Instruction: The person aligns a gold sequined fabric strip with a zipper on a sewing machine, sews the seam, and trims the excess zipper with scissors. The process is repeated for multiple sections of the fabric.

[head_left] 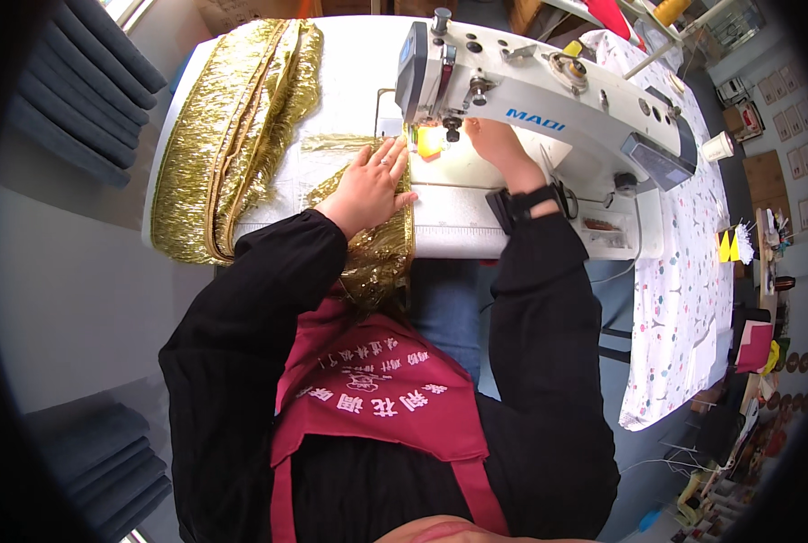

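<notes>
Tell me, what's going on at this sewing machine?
Someone in a dark red apron sits at a white sewing machine. Their left hand rests, fingers stretched out, on gold fringe that drapes over the front edge of the table. The right hand reaches under the machine's arm; whether it grips anything is hard to tell. A bigger folded bundle of similar fringe lies at the table's left end.
</notes>
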`<action>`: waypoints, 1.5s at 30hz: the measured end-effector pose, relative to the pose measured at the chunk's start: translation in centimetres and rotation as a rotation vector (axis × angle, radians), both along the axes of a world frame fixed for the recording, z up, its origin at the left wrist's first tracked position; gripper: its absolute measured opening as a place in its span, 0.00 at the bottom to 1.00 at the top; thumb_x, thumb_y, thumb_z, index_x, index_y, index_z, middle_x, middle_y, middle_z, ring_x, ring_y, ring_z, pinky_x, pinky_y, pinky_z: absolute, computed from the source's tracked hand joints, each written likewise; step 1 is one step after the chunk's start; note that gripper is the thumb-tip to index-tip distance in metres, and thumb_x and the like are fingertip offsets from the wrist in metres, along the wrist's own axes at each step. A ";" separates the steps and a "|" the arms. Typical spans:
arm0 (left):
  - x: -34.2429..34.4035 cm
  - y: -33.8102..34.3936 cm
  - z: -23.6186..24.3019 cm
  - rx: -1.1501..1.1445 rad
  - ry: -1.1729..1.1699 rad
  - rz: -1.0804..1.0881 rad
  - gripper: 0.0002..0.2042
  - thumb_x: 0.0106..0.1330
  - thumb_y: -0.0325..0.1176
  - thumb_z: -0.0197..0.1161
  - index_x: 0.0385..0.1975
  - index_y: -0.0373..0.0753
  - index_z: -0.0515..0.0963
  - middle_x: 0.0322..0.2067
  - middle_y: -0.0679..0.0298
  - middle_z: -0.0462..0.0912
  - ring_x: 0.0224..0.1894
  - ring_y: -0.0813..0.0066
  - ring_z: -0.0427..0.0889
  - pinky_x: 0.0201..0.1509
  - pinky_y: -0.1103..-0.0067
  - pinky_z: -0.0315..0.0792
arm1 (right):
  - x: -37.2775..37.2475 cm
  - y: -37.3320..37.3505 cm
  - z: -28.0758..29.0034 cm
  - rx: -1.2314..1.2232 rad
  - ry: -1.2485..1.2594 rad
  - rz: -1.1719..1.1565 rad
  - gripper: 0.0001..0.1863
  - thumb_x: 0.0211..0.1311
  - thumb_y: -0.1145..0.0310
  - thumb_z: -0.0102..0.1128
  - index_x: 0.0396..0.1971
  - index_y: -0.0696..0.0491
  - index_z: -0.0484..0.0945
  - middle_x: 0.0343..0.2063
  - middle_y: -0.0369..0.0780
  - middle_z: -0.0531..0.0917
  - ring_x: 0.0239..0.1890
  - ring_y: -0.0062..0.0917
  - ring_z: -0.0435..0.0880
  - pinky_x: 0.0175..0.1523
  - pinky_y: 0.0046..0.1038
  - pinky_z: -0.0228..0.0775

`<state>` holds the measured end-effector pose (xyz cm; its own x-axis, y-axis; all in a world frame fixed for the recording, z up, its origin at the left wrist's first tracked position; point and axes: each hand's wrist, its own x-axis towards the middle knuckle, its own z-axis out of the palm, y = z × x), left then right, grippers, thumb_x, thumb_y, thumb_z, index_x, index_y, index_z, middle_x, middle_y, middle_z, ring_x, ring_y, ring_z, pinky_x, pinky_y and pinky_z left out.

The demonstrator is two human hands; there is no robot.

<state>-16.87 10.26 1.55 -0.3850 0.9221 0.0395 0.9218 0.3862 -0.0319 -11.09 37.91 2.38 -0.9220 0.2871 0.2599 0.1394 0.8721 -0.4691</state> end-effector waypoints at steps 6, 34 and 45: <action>-0.4 0.4 -0.4 -0.013 -0.023 0.009 0.40 0.79 0.63 0.39 0.76 0.32 0.58 0.78 0.51 0.58 0.81 0.59 0.53 0.82 0.58 0.46 | -5.5 2.3 -5.5 0.411 0.212 -0.047 0.13 0.66 0.67 0.58 0.43 0.59 0.85 0.38 0.52 0.88 0.45 0.54 0.84 0.54 0.48 0.74; -0.7 0.3 0.5 -0.045 -0.115 -0.006 0.40 0.79 0.63 0.41 0.77 0.33 0.57 0.78 0.46 0.54 0.83 0.55 0.47 0.83 0.57 0.42 | -5.3 2.3 -6.6 0.379 0.126 -0.061 0.12 0.65 0.67 0.59 0.42 0.58 0.85 0.37 0.52 0.88 0.44 0.53 0.85 0.52 0.48 0.75; -0.7 0.2 0.5 -0.052 -0.136 -0.023 0.40 0.78 0.64 0.41 0.78 0.36 0.56 0.79 0.50 0.54 0.83 0.57 0.46 0.82 0.54 0.41 | -5.0 2.2 -6.8 0.380 0.123 -0.062 0.12 0.64 0.68 0.59 0.41 0.57 0.85 0.37 0.51 0.88 0.43 0.52 0.85 0.52 0.48 0.75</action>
<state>-17.57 10.50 2.03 -0.3621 0.9302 -0.0596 0.9277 0.3659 0.0745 -16.12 40.08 -4.47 -0.8610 0.2038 0.4660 0.1603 0.9782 -0.1317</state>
